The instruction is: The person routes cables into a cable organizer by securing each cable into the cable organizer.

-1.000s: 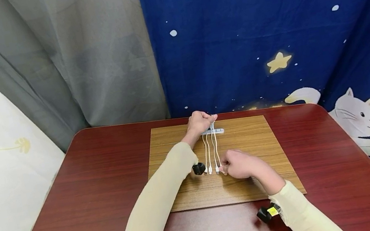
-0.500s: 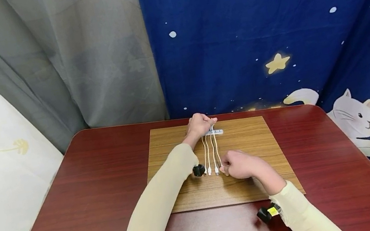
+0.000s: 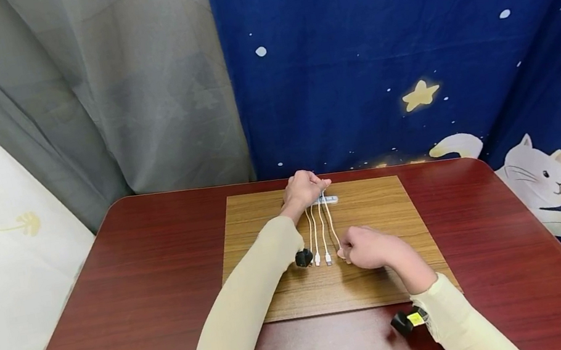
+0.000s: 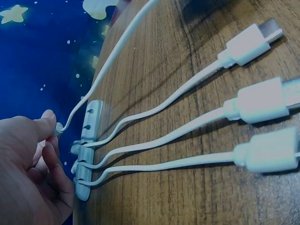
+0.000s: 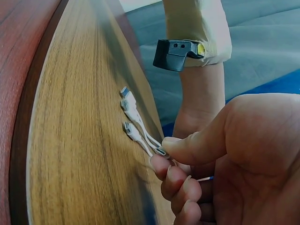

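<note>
My left hand (image 3: 302,190), over the far part of the board, pinches the end of a white charging cable (image 4: 117,44) between thumb and fingers. This cable hangs above the pale blue cable clip (image 4: 94,110), apart from its slots. Three other white cables sit in the clip, their plugs (image 4: 248,44) lying on the board towards the near side. My right hand (image 3: 366,247) pinches the held cable's plug (image 5: 161,151) between thumb and forefinger, to the right of those plugs. The cable runs nearly straight between both hands. Two free slots show on the clip.
The wood-grain board (image 3: 291,298) lies on a dark red table (image 3: 159,252). Grey and blue star-patterned curtains (image 3: 351,62) hang behind the far edge. Black wrist cameras (image 3: 303,258) are strapped to both forearms.
My right hand has shifted slightly right with the plug, so the held cable now slants away from the other three. My left hand has come down a little and keeps its pinch.
</note>
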Demonstrator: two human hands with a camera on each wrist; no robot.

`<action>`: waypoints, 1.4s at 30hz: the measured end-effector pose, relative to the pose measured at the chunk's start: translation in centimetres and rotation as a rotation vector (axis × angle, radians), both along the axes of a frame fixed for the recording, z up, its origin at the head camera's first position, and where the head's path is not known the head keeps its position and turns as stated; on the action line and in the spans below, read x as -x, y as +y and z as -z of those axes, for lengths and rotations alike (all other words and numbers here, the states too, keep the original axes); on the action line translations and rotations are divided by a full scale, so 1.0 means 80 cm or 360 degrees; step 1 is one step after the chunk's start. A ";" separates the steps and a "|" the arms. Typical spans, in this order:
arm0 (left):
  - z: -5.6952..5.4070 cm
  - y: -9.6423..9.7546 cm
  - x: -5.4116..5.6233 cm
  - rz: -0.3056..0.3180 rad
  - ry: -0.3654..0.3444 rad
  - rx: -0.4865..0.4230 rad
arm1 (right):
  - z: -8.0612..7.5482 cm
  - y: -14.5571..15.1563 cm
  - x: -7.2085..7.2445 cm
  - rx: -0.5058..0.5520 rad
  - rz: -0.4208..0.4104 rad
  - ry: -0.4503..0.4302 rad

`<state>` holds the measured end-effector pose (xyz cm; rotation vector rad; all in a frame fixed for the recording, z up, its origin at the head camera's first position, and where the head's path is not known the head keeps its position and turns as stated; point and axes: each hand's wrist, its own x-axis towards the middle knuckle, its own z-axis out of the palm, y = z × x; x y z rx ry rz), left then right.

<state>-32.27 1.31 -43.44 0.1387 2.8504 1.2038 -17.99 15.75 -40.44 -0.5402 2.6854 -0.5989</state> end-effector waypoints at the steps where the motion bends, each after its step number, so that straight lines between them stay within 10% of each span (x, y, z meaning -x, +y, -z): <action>1: 0.000 0.001 0.001 -0.0001 0.0003 0.0006 | 0.001 0.001 0.001 -0.0009 0.0004 0.0001; 42: 0.019 0.011 0.012 0.0047 0.0056 0.0279 | 0.010 -0.019 0.004 -0.0335 0.0050 -0.0006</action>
